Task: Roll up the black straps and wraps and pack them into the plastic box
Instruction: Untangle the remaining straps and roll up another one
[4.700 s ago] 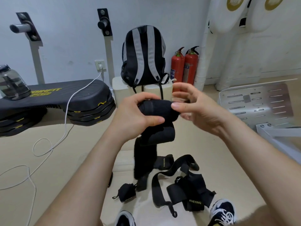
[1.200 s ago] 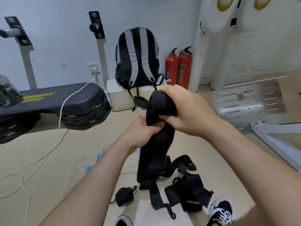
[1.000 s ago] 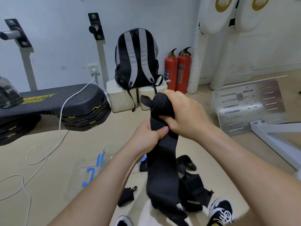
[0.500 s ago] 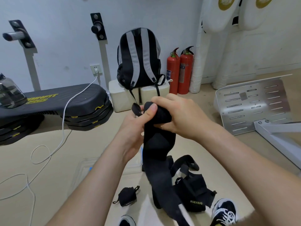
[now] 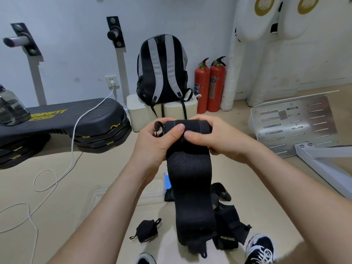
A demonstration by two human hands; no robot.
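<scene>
Both hands, left hand (image 5: pixel 152 143) and right hand (image 5: pixel 215 138), pinch the wrap (image 5: pixel 190 178) roll; I judge slack tail loosens it.

A gym room: stacked aerobic steppers (image 5: pixel 95 128), wall-mounted bar pegs (image 5: pixel 114 33), white punching pads (image 5: pixel 255 18).

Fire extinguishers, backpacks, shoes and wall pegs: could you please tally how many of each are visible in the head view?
Fire extinguishers: 2
Backpacks: 1
Shoes: 2, both partly cut off
Wall pegs: 2
Total: 7
</scene>
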